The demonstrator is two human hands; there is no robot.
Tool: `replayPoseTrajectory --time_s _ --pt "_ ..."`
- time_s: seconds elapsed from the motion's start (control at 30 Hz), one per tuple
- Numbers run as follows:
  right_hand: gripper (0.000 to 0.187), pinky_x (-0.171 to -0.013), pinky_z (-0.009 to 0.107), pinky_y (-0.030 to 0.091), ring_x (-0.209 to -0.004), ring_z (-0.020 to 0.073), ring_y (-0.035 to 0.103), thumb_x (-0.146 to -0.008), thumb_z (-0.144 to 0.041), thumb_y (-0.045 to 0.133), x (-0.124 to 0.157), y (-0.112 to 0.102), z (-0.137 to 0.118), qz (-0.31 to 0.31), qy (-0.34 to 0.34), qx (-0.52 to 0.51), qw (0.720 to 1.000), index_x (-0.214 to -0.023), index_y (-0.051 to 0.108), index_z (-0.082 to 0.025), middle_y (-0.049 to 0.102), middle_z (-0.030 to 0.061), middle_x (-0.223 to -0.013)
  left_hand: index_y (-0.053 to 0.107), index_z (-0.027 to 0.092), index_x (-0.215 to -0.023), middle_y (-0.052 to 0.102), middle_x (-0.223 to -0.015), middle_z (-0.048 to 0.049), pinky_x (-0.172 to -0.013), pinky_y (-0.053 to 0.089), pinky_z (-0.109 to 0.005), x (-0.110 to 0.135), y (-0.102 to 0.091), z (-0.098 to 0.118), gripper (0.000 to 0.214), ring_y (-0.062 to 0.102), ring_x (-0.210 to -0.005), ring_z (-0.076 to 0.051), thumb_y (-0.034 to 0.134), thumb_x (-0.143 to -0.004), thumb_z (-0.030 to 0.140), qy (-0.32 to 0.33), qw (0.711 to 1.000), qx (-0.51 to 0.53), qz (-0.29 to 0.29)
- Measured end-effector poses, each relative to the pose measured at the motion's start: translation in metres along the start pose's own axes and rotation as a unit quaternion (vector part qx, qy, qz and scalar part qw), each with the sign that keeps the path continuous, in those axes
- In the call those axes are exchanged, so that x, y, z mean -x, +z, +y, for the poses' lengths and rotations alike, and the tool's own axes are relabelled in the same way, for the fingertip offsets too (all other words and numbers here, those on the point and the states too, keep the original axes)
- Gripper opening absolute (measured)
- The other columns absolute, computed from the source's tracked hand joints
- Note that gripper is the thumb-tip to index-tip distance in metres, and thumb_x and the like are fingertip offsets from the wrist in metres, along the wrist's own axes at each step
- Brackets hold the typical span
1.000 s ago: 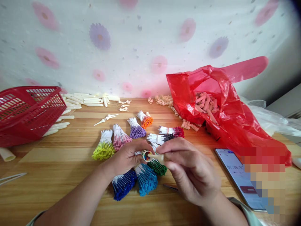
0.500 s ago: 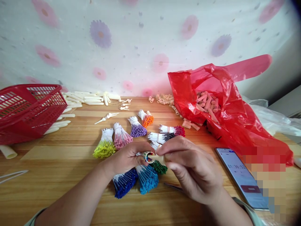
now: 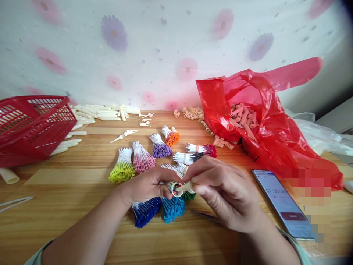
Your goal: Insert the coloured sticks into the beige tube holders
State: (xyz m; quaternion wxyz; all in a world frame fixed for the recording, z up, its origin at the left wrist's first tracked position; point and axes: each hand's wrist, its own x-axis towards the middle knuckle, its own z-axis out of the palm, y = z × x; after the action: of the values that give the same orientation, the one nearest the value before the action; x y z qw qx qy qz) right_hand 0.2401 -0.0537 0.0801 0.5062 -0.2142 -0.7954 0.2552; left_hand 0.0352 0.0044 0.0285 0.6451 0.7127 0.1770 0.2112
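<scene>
My left hand (image 3: 145,186) pinches a small cream round holder (image 3: 174,188) whose open end shows several coloured tips inside. My right hand (image 3: 226,193) is closed on a small cream piece (image 3: 186,186) that touches the holder's rim. Both hands hover just above bundles of white-stemmed sticks with coloured tips on the wooden table (image 3: 68,206): dark blue (image 3: 145,212), light blue (image 3: 172,209), green (image 3: 189,195), yellow (image 3: 121,171), pink (image 3: 142,159), purple (image 3: 160,146), orange (image 3: 171,136), black (image 3: 189,157) and red (image 3: 202,149).
A red basket (image 3: 33,127) stands at the left, with cream tubes (image 3: 96,114) lying behind it. At the right a red plastic bag (image 3: 264,125) holds cream ribbed parts. A phone (image 3: 282,202) lies at my right wrist. Tweezers (image 3: 15,202) lie far left.
The hands and holder have sunk slightly toward the table's near edge. The grip on the holder looks the same.
</scene>
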Motion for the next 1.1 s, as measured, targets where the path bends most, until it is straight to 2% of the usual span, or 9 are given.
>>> replayPoseTrajectory --time_s 0.1,0.27,0.67,0.8,0.9,1.0,1.1 --pt "0.011 -0.076 0.028 0.052 -0.084 0.0143 0.063 -0.082 -0.002 0.057 0.001 0.000 -0.001 -0.001 -0.004 -0.016 1.000 -0.088 0.059 -0.011 0.067 0.0103 -0.088 0.067 0.015 -0.080 0.053 -0.068 0.0027 -0.061 0.038 -0.020 0.000 0.000 0.000 0.035 0.045 -0.065 -0.010 0.065 -0.077 0.050 0.011 1.000 0.019 -0.017" --pt "0.012 -0.078 0.030 0.053 -0.088 0.0159 0.064 -0.083 -0.003 0.056 0.003 0.002 -0.004 0.033 -0.022 -0.009 0.999 -0.092 0.059 -0.011 0.067 0.0110 -0.090 0.067 0.014 -0.079 0.054 -0.066 0.0016 -0.062 0.039 -0.021 0.000 0.000 0.003 0.036 0.046 -0.064 -0.010 0.064 -0.079 0.050 0.004 0.999 0.029 -0.025" --pt "0.008 -0.075 0.031 0.052 -0.084 0.0166 0.061 -0.085 -0.006 0.053 -0.001 0.008 -0.004 -0.029 -0.050 0.067 0.996 -0.090 0.059 -0.009 0.066 0.0134 -0.090 0.063 0.015 -0.074 0.052 -0.067 0.0016 -0.060 0.037 -0.021 0.000 0.000 0.008 0.042 0.045 -0.065 -0.011 0.059 -0.079 0.056 0.001 1.000 -0.006 -0.018" --pt "0.009 -0.082 0.032 0.050 -0.090 0.0171 0.060 -0.084 -0.006 0.056 -0.002 0.010 -0.002 -0.033 -0.055 0.072 0.995 -0.091 0.060 -0.010 0.066 0.0128 -0.095 0.065 0.016 -0.083 0.051 -0.069 0.0021 -0.062 0.038 -0.021 0.001 0.000 0.009 0.042 0.045 -0.067 -0.012 0.057 -0.080 0.057 0.021 0.999 -0.023 -0.015" --pt "0.010 -0.088 0.034 0.047 -0.097 0.0177 0.059 -0.082 -0.005 0.057 -0.002 0.012 0.003 -0.015 -0.042 0.081 0.996 -0.089 0.061 -0.011 0.064 0.0113 -0.099 0.064 0.016 -0.084 0.051 -0.072 0.0016 -0.066 0.038 -0.023 0.002 0.002 0.010 0.042 0.045 -0.071 -0.012 0.056 -0.080 0.057 0.027 0.999 -0.031 -0.002" --pt "0.012 -0.084 0.033 0.047 -0.093 0.0160 0.059 -0.081 -0.003 0.058 -0.001 0.014 0.010 0.025 -0.007 0.069 0.997 -0.086 0.060 -0.014 0.062 0.0078 -0.095 0.060 0.015 -0.082 0.042 -0.067 0.0037 -0.057 0.034 -0.021 0.004 0.004 0.007 0.044 0.039 -0.061 -0.010 0.056 -0.079 0.059 0.012 1.000 0.005 0.006" --pt "0.011 -0.079 0.031 0.048 -0.085 0.0142 0.060 -0.082 -0.005 0.058 0.000 0.018 0.019 0.071 0.034 0.046 0.996 -0.082 0.059 -0.015 0.061 0.0053 -0.089 0.057 0.013 -0.090 0.041 -0.069 0.0034 -0.050 0.029 -0.020 0.006 0.006 0.002 0.048 0.036 -0.057 -0.008 0.054 -0.080 0.060 -0.021 0.999 0.030 0.031"
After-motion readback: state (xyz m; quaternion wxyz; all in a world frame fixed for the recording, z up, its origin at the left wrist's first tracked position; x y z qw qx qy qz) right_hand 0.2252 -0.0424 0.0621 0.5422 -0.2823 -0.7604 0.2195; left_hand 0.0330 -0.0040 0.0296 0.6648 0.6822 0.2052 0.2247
